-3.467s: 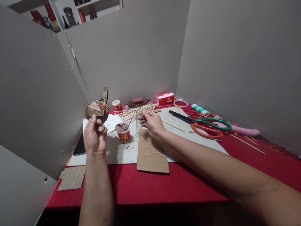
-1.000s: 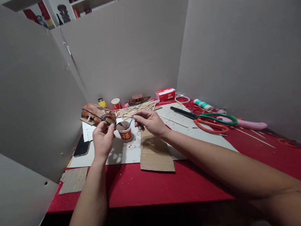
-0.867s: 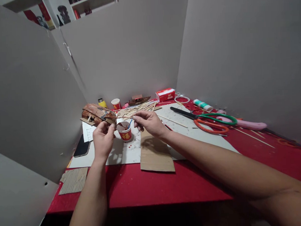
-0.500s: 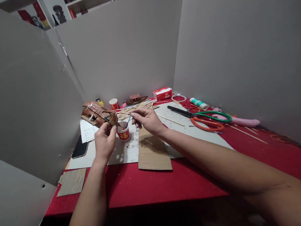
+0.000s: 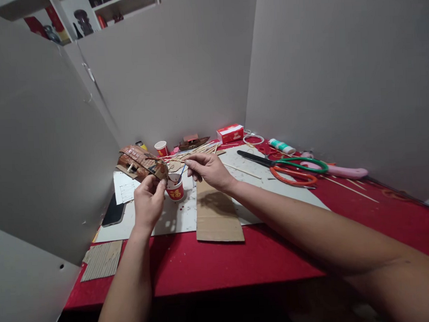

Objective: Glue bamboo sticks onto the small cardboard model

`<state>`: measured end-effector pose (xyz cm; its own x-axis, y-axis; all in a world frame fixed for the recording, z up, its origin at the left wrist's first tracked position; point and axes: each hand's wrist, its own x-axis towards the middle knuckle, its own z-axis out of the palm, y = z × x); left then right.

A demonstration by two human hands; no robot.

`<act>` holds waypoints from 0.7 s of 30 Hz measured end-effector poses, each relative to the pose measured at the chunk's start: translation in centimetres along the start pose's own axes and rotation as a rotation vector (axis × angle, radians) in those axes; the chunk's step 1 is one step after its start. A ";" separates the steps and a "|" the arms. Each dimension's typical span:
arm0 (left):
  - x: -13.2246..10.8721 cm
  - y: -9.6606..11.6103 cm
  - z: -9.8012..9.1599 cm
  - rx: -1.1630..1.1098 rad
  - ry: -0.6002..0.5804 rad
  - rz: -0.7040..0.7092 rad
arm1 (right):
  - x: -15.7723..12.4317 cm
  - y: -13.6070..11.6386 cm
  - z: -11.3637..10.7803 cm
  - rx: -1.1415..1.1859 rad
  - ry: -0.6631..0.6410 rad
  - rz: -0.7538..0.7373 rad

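A glossy brown handmade model (image 5: pixel 139 159), shaped like a boat's body with ribbed curved sides, is tilted in my left hand (image 5: pixel 149 201), thumb and fingers closed on its near end. A short pale stick pokes from a dark opening in its side. My right hand (image 5: pixel 209 170) is raised just right of the model, thumb and forefinger pinched. What thin thing they hold is too small to make out. Between the hands a red paper cup (image 5: pixel 175 192) with a gold character stands on the white sheet. A thin blue stick (image 5: pixel 182 173) leans in the cup, its top by my right fingertips.
Thin wooden sticks (image 5: pixel 196 154) lie in a pile behind. A cardboard piece (image 5: pixel 219 222) lies in front. To the right are large scissors (image 5: pixel 299 170) with green and orange handles. A phone (image 5: pixel 113 211) lies left; a small boat model (image 5: pixel 193 142) and red box (image 5: pixel 230 133) stand behind.
Both hands keep nearly the same pose, with my right fingertips slightly shifted left. The whole view has moved a little.
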<state>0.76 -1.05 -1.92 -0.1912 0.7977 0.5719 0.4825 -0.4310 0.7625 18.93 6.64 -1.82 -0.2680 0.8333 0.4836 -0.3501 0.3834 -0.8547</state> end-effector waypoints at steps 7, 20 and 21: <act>0.5 0.4 -0.6 -0.117 0.032 -0.031 | -0.1 0.5 -0.5 -0.053 -0.098 0.027; 0.9 1.2 -1.5 -0.399 0.064 -0.187 | -0.2 1.8 -0.3 -0.067 -0.122 0.007; 0.9 1.2 -1.5 -0.402 0.064 -0.189 | -0.3 1.8 -0.2 -0.072 -0.118 0.004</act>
<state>-0.16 -1.47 -0.03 -0.3023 0.8561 0.4192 0.0660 -0.4199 0.9052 18.59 7.19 -3.49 -0.3741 0.7842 0.4951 -0.2841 0.4113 -0.8661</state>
